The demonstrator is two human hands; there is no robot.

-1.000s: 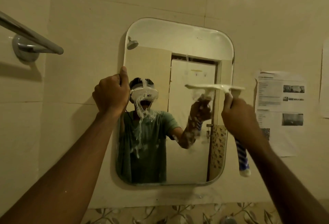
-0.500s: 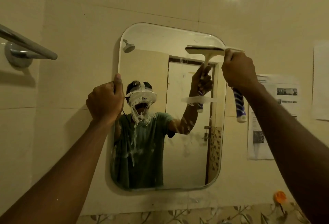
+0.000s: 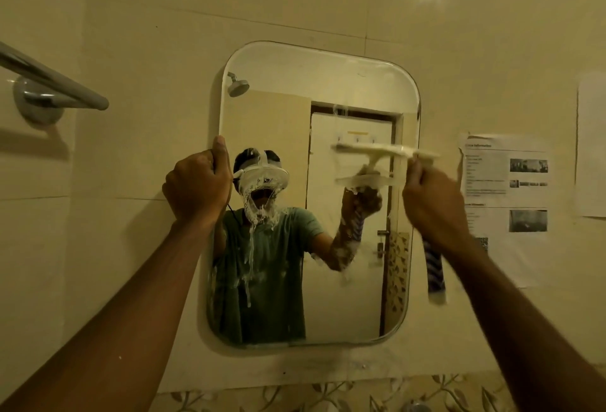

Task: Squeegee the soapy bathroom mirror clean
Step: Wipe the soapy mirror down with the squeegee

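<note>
Standing by while this person does the mirror (image 3: 321, 77) on the far wall. Their left hand (image 3: 196, 188) has its fingers curled round the mirror's left edge, thumb lying up along it, I'd guess to steady the glass. Their right hand (image 3: 433, 202) is wrapped tight round the squeegee (image 3: 377, 149) just under the head, and the striped handle pokes out below the fist. The blade sits level on the right half of the glass, about mid-height; it's blurry, so I can't tell how flat it lies. Foam (image 3: 259, 211) runs down the left-middle part. The squeegee looks like light, stiff plastic with a soft edge, probably slippery with soap, so gripping high near the neck makes sense. Glass is fragile, so even pressure, not force.
</note>
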